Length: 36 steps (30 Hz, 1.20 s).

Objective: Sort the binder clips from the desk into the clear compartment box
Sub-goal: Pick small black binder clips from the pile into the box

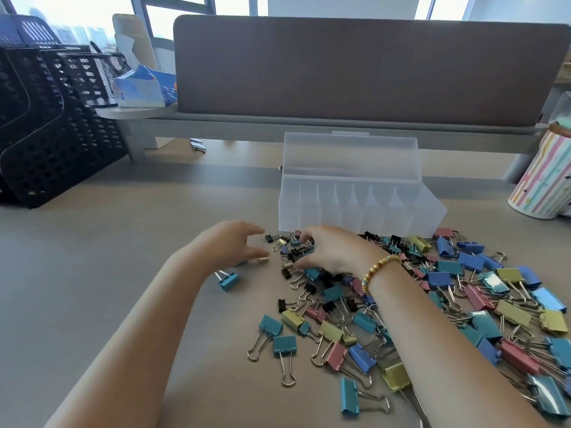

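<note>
Because the loose heap of coloured metal binder clips (417, 304) is spread thickly over the near right of the pale wooden desk (108, 257), with wire handles crossing one another, a neighbour may be dragged along when one clip is lifted, and could be dropped short of the box or into the wrong cell. The clear plastic compartment box (358, 208) is set just beyond the heap, its lid stood open at the back; its cells appear empty, so the sorting is judged barely begun. Its near wall is touched by the farthest clips, so the light box could be nudged away if a hand pushes through the pile.

The right hand (330, 251) is held over the small black and gold clips at the heap's far left edge, fingers curled down into them; whether a clip is actually pinched cannot be told. The left hand (225, 245) is held beside it with relaxed, half-spread fingers, a small gold clip (262, 259) at its fingertips, apparently not gripped. A lone teal clip (228, 281) lies apart, nearer and to the left.

Black mesh organisers (46, 125) are stood at the far left, a blue tissue pack (142, 88) behind them, a striped pastel cylinder (543, 180) at the far right, and a brown partition panel (355, 69) across the back. The way to the box is obstructed by nothing but the clips themselves.
</note>
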{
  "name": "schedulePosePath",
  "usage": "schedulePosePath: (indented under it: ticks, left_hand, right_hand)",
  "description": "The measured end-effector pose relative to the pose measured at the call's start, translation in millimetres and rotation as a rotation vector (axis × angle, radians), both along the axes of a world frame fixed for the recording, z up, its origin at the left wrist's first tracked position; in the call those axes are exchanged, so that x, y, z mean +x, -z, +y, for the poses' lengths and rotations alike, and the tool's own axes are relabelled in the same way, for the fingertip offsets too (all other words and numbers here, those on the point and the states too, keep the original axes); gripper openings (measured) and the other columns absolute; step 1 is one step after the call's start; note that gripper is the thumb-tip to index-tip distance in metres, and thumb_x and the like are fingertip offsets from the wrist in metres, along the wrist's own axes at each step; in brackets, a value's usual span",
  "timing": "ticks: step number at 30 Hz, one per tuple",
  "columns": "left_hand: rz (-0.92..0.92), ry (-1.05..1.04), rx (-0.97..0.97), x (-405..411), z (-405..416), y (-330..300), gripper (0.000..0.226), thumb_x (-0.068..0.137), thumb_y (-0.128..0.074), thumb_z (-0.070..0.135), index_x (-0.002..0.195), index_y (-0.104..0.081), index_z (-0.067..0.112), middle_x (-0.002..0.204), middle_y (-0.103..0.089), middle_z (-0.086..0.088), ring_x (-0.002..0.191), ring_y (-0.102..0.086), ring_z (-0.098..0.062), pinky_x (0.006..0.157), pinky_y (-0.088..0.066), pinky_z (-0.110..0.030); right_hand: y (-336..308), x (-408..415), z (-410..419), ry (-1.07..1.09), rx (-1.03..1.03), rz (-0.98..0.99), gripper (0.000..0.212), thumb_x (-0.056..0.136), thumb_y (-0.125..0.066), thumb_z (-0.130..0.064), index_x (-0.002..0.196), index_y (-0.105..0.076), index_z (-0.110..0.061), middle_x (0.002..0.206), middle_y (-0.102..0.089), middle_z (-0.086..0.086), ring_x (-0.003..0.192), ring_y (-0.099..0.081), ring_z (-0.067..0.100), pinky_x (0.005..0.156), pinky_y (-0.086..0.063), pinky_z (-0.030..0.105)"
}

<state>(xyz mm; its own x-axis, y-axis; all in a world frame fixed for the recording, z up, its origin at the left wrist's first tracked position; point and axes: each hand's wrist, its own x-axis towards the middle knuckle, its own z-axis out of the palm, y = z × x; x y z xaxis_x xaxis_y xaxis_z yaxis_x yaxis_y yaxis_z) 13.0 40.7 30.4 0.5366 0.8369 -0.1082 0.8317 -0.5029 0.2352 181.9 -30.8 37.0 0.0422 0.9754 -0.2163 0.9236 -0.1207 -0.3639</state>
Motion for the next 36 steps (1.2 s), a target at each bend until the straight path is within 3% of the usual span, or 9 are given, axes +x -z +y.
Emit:
schedulePosePath:
  ticks: [2,3,5,8,13,16,19,29,36]
  left_hand:
    - [-0.033,0.024,-0.085,-5,-1,-4,0.063,0.084,-0.062,0.042,0.140,-0.038,0.025,0.085,-0.057,0.004,0.076,-0.049,-0.012,0.073,-0.041,-0.023]
    - [-0.028,0.028,-0.107,-7,-1,-4,0.062,0.083,-0.063,0.040,0.139,-0.040,0.025,0.076,-0.051,0.008,0.069,-0.046,-0.010,0.066,-0.039,-0.020]
    - [0.008,0.029,-0.082,-8,2,-1,0.051,0.084,-0.064,0.037,0.131,-0.047,0.025,0.071,-0.046,0.011,0.067,-0.046,-0.009,0.062,-0.038,-0.021]
    - [0.046,0.030,0.009,-1,3,6,0.038,0.086,-0.060,0.039,0.120,-0.053,0.024,0.073,-0.047,0.011,0.074,-0.050,-0.015,0.068,-0.041,-0.025]
    - [0.122,0.072,0.154,12,1,15,0.031,0.092,-0.050,0.039,0.119,-0.049,0.024,0.108,-0.062,-0.001,0.090,-0.053,-0.020,0.075,-0.042,-0.029]
    - [0.089,0.074,0.143,10,1,17,0.040,0.091,-0.052,0.039,0.127,-0.041,0.025,0.107,-0.062,-0.003,0.089,-0.055,-0.022,0.075,-0.045,-0.030]
    - [0.109,0.081,0.129,11,0,15,0.048,0.092,-0.050,0.041,0.137,-0.036,0.029,0.117,-0.060,-0.004,0.103,-0.057,-0.024,0.080,-0.044,-0.030]
    - [0.200,0.123,0.245,20,1,17,0.033,0.095,-0.043,0.037,0.120,-0.044,0.015,0.113,-0.061,-0.009,0.099,-0.058,-0.030,0.073,-0.042,-0.031]
    - [0.206,0.165,0.370,29,-5,24,0.015,0.097,-0.038,0.018,0.108,-0.045,0.010,0.103,-0.060,-0.009,0.093,-0.060,-0.031,0.066,-0.039,-0.032]
  right_hand:
    - [-4,-1,0,-0.017,-0.029,0.026,0.073,0.082,-0.066,-0.045,0.142,-0.036,-0.016,0.120,-0.057,0.000,0.109,-0.053,0.021,0.080,-0.041,0.026]
    - [-5,-2,0,-0.030,-0.051,-0.003,0.079,0.080,-0.067,-0.048,0.143,-0.033,-0.017,0.128,-0.054,0.001,0.116,-0.051,0.022,0.087,-0.042,0.029]
    - [-4,-8,-1,-0.056,-0.075,-0.118,0.083,0.076,-0.067,-0.054,0.142,-0.034,-0.016,0.139,-0.048,0.004,0.123,-0.048,0.024,0.095,-0.041,0.033]
    - [2,-15,2,-0.066,-0.015,-0.229,0.075,0.075,-0.066,-0.057,0.131,-0.043,-0.014,0.126,-0.057,0.005,0.110,-0.055,0.024,0.083,-0.045,0.033]
    - [7,-14,3,-0.079,0.083,-0.290,0.054,0.087,-0.057,-0.050,0.121,-0.041,-0.011,0.109,-0.062,0.008,0.095,-0.059,0.025,0.068,-0.040,0.030]
    - [8,-14,3,-0.094,0.100,-0.298,0.054,0.087,-0.055,-0.051,0.121,-0.040,-0.012,0.108,-0.062,0.008,0.094,-0.059,0.025,0.066,-0.038,0.030]
    - [9,-14,3,-0.092,0.097,-0.318,0.061,0.086,-0.053,-0.056,0.125,-0.039,-0.011,0.113,-0.061,0.008,0.101,-0.058,0.026,0.067,-0.037,0.030]
    - [18,-18,4,-0.133,0.248,-0.420,0.047,0.094,-0.044,-0.048,0.120,-0.041,-0.009,0.116,-0.058,0.012,0.105,-0.057,0.030,0.071,-0.037,0.033]
    - [24,-28,2,-0.140,0.340,-0.496,0.030,0.095,-0.042,-0.018,0.121,-0.042,-0.004,0.119,-0.058,0.014,0.107,-0.058,0.031,0.076,-0.043,0.035]
